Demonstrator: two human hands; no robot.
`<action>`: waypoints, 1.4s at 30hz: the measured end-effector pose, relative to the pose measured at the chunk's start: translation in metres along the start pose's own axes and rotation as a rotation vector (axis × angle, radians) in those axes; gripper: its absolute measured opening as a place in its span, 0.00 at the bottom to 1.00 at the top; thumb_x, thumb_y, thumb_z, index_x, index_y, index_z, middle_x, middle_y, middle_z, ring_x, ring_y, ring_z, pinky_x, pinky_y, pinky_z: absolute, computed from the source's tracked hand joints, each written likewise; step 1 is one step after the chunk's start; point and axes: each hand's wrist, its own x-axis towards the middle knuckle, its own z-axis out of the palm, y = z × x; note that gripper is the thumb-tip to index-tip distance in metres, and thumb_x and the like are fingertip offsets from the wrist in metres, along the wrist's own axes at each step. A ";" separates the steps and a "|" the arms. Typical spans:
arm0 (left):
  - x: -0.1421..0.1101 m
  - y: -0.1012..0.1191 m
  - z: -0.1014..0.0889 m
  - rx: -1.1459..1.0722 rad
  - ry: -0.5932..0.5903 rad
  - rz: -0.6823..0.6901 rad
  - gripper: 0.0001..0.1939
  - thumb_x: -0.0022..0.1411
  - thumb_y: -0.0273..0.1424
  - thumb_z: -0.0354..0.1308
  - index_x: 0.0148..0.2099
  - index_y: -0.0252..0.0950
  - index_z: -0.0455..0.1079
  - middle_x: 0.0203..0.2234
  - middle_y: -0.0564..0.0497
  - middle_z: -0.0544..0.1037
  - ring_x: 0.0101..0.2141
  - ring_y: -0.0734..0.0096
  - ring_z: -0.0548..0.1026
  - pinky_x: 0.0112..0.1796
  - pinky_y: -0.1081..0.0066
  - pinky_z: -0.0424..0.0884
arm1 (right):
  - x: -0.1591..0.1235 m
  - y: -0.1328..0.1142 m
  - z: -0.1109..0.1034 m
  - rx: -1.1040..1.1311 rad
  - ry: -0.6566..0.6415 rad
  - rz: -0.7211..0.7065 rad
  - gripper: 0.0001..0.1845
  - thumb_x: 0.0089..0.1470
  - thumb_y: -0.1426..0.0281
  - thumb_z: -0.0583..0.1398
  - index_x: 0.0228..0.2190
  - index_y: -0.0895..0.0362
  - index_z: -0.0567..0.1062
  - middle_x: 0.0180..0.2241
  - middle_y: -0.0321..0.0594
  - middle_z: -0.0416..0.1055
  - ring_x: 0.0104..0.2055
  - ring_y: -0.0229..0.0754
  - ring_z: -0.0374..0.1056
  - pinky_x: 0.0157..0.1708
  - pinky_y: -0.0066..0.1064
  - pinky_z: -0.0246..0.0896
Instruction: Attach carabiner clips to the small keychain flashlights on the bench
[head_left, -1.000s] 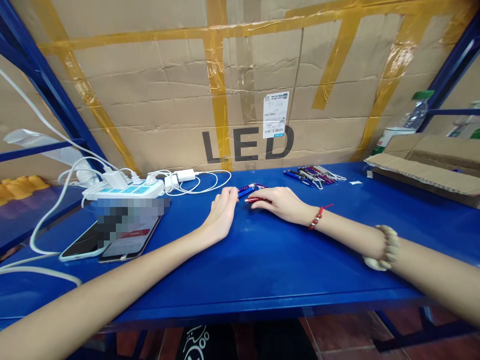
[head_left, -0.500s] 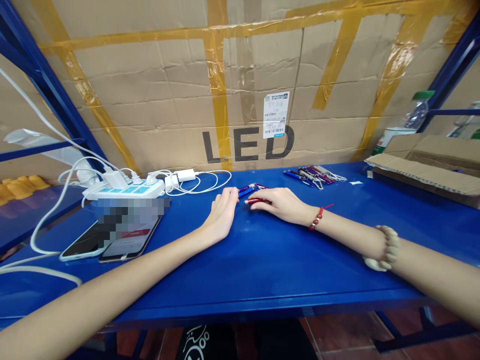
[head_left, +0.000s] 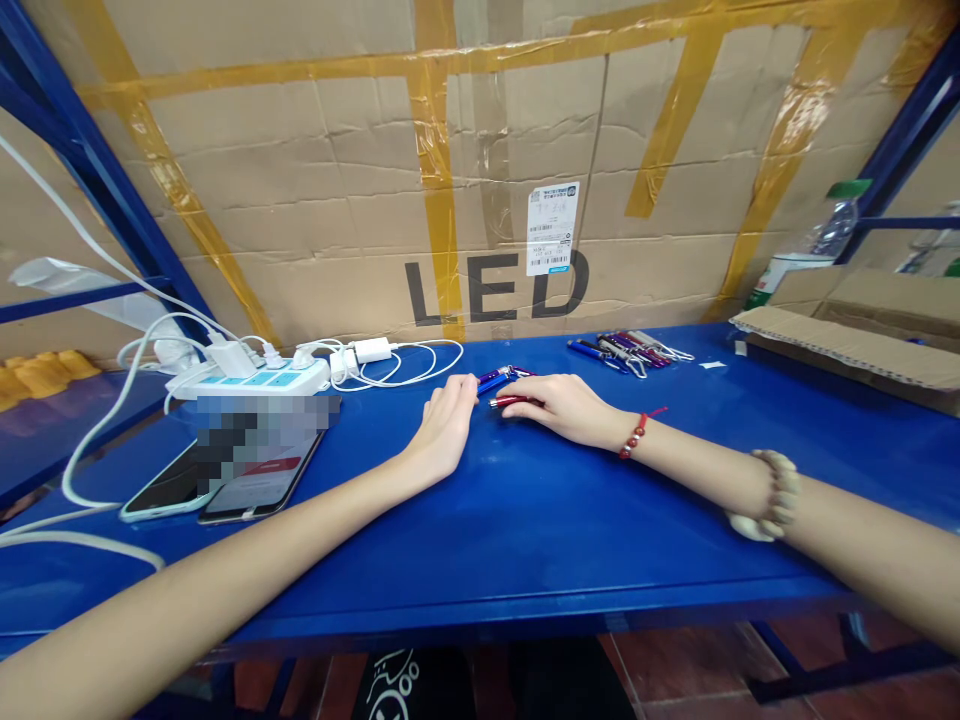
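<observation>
My left hand [head_left: 441, 428] rests on its edge on the blue table, fingers stretched out and close together. Its fingertips are beside a small group of blue and purple slim metal tubes [head_left: 495, 381], which look like keychain penlights; whether they touch is hidden. My right hand [head_left: 570, 408] lies palm down just right of the group, thumb and fingers closed round a red penlight [head_left: 507, 401]. Only the silver-ringed end and part of the red barrel show. Further right lies a row of several similar penlights [head_left: 626, 352] with wire clips.
Two phones [head_left: 262, 485] lie at left by a white power strip [head_left: 255, 380] with chargers and looped white cables [head_left: 431, 362]. At right are an open cardboard box [head_left: 840, 345] and a green-capped bottle [head_left: 829, 230]. A large taped carton [head_left: 360, 200] stands along the back edge.
</observation>
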 end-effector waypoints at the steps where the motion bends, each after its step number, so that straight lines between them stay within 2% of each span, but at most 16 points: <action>1: 0.000 0.000 0.000 0.001 0.000 0.000 0.25 0.66 0.44 0.25 0.41 0.40 0.61 0.40 0.48 0.72 0.50 0.63 0.65 0.54 0.58 0.55 | 0.000 0.000 0.000 0.002 -0.002 0.001 0.18 0.59 0.56 0.52 0.42 0.50 0.75 0.45 0.35 0.75 0.46 0.43 0.70 0.41 0.32 0.62; 11: 0.000 0.001 0.000 0.006 -0.005 -0.010 0.25 0.66 0.44 0.25 0.42 0.40 0.61 0.42 0.48 0.72 0.51 0.63 0.64 0.54 0.57 0.54 | -0.001 -0.001 -0.001 0.008 -0.018 -0.002 0.18 0.59 0.55 0.52 0.42 0.50 0.75 0.44 0.36 0.75 0.45 0.42 0.70 0.40 0.31 0.61; 17: -0.001 0.003 -0.001 0.005 -0.015 -0.015 0.24 0.66 0.44 0.26 0.41 0.40 0.61 0.43 0.48 0.72 0.52 0.62 0.63 0.55 0.57 0.54 | -0.001 -0.003 -0.002 0.011 -0.030 -0.001 0.17 0.57 0.55 0.54 0.38 0.51 0.76 0.40 0.35 0.76 0.42 0.42 0.71 0.36 0.29 0.61; 24: -0.002 0.005 -0.002 0.026 -0.026 -0.004 0.23 0.66 0.43 0.26 0.38 0.40 0.60 0.45 0.48 0.71 0.53 0.62 0.62 0.55 0.57 0.54 | -0.001 -0.002 -0.001 0.002 -0.016 -0.018 0.16 0.58 0.57 0.53 0.38 0.51 0.76 0.42 0.35 0.76 0.44 0.42 0.71 0.39 0.31 0.61; 32: -0.002 0.008 -0.003 0.053 -0.044 -0.009 0.23 0.66 0.41 0.26 0.38 0.39 0.61 0.45 0.47 0.70 0.52 0.63 0.62 0.55 0.57 0.54 | -0.001 -0.003 -0.001 0.036 -0.023 0.035 0.17 0.58 0.56 0.53 0.41 0.51 0.75 0.42 0.36 0.75 0.44 0.43 0.70 0.38 0.32 0.62; 36: -0.003 0.011 -0.004 0.065 -0.057 -0.035 0.23 0.66 0.41 0.26 0.37 0.39 0.60 0.45 0.47 0.70 0.52 0.63 0.62 0.55 0.57 0.55 | -0.001 -0.002 -0.001 0.025 -0.002 0.020 0.17 0.59 0.57 0.53 0.42 0.51 0.74 0.44 0.36 0.75 0.46 0.43 0.70 0.41 0.33 0.62; 42: -0.003 0.010 -0.004 0.093 -0.072 -0.005 0.23 0.66 0.40 0.25 0.38 0.40 0.60 0.48 0.47 0.69 0.51 0.62 0.62 0.55 0.56 0.54 | -0.001 -0.001 -0.001 0.017 -0.014 0.005 0.16 0.59 0.58 0.53 0.42 0.50 0.75 0.45 0.36 0.74 0.47 0.43 0.70 0.43 0.34 0.62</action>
